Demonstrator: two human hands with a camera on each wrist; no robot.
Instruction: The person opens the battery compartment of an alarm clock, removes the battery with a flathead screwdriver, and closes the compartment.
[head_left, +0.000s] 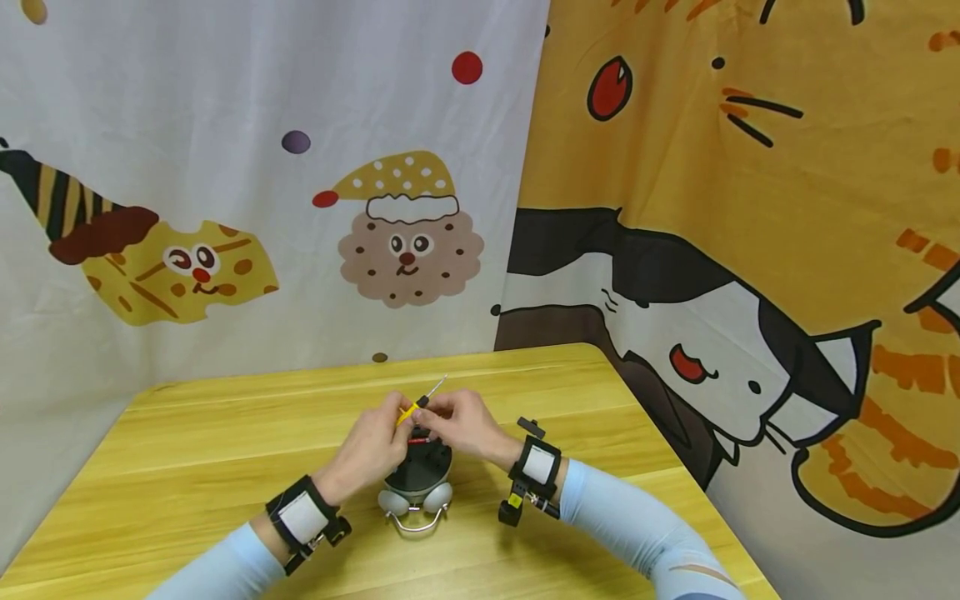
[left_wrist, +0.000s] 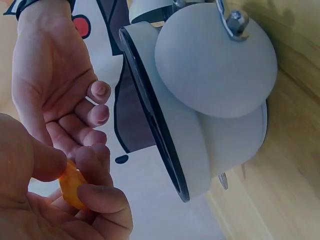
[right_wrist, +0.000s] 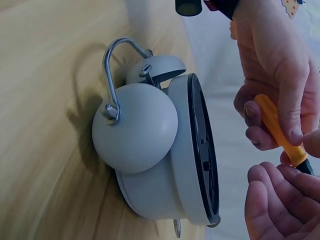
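A small screwdriver (head_left: pixel 407 413) with an orange-yellow handle, a black collar and a thin metal shaft is held above an alarm clock (head_left: pixel 422 469). My left hand (head_left: pixel 369 443) grips the handle with thumb and fingers. The fingertips of my right hand (head_left: pixel 468 423) pinch it around the black collar, beside the left fingers. The pale grey clock lies with its black back upward, its two bells (right_wrist: pixel 140 127) and metal carrying handle (head_left: pixel 417 527) toward me. In the right wrist view, small openings show in that back. Both hands partly cover the clock's far end in the head view.
The clock lies on a wood-grain table (head_left: pixel 247 433). Behind the table hang cloths with cartoon prints, a white one (head_left: pixel 225 100) at left and an orange one (head_left: pixel 675 167) at right. Strapped camera mounts (head_left: pixel 536 462) sit on both wrists.
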